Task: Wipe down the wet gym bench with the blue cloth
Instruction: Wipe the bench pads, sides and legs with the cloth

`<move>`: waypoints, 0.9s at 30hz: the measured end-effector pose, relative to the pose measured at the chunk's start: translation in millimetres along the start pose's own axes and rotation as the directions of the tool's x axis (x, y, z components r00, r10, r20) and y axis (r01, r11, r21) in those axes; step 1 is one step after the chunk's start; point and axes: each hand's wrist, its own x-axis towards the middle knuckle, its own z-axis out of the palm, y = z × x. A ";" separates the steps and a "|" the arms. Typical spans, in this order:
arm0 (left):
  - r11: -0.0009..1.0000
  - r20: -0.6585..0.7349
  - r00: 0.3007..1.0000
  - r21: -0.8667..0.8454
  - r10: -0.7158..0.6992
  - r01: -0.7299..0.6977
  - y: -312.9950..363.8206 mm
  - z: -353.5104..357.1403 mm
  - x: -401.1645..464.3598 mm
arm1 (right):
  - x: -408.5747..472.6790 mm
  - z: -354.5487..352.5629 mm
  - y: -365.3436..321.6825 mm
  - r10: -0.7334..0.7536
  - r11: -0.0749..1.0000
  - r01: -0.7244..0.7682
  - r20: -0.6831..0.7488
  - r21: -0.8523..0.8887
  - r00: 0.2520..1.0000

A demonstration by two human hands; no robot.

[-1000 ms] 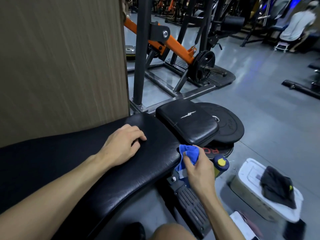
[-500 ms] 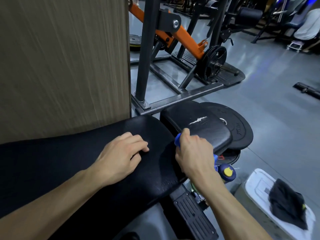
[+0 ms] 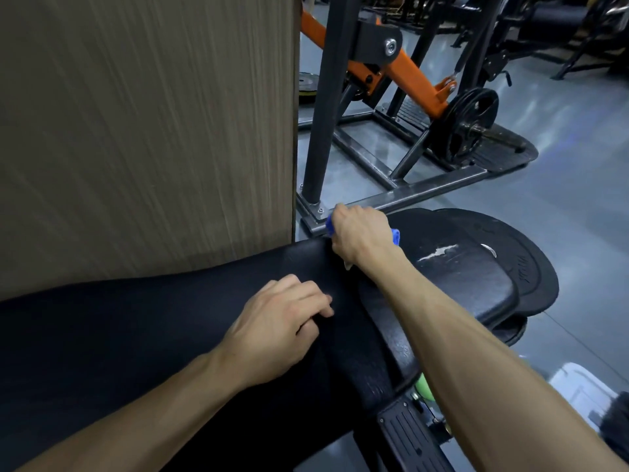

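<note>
The right hand grips the blue cloth, fingers curled over it so that only two blue edges show, one at the fingertips and one beside the wrist. The cloth is pressed at the far end of the long bench pad, at the gap where that pad meets the smaller seat pad.

The left hand rests on the long pad, well short of the cloth, fingers loosely bent and holding nothing; its grip is open, and it appears to steady the person.

Progress, as a judgement: the wipe is at an early stage. The cloth covers only the far corner of the surface. The long pad between the left hand and the near edge shows no cloth contact, and the seat pad likewise. Wetness cannot be read on the dark upholstery, so no area can be confirmed dry.

Remaining work: draw the cloth along the full length of the long pad, then across the seat pad.

A weight plate lies beneath the seat pad, and a steel frame stands on the floor beyond.
</note>
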 end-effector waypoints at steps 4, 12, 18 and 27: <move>1.000 0.011 1.000 0.005 -0.010 0.010 0.6 -0.5 1.3 | 9.2 9.4 0.3 -0.068 0.991 0.079 -0.099 0.106 0.993; 0.999 0.015 1.000 0.042 -0.014 0.013 6.9 -7.0 -1.3 | -85.3 3.1 49.2 0.348 0.159 0.087 -0.138 0.983 0.927; 0.997 0.041 0.999 0.077 -0.030 0.027 14.9 -10.8 -1.5 | -189.9 27.0 110.5 0.725 -0.388 0.251 0.126 0.887 0.677; 0.991 0.085 0.996 0.132 -0.027 0.016 28.0 -1.6 4.0 | -249.0 57.4 84.9 0.933 -0.153 0.189 0.079 0.970 0.350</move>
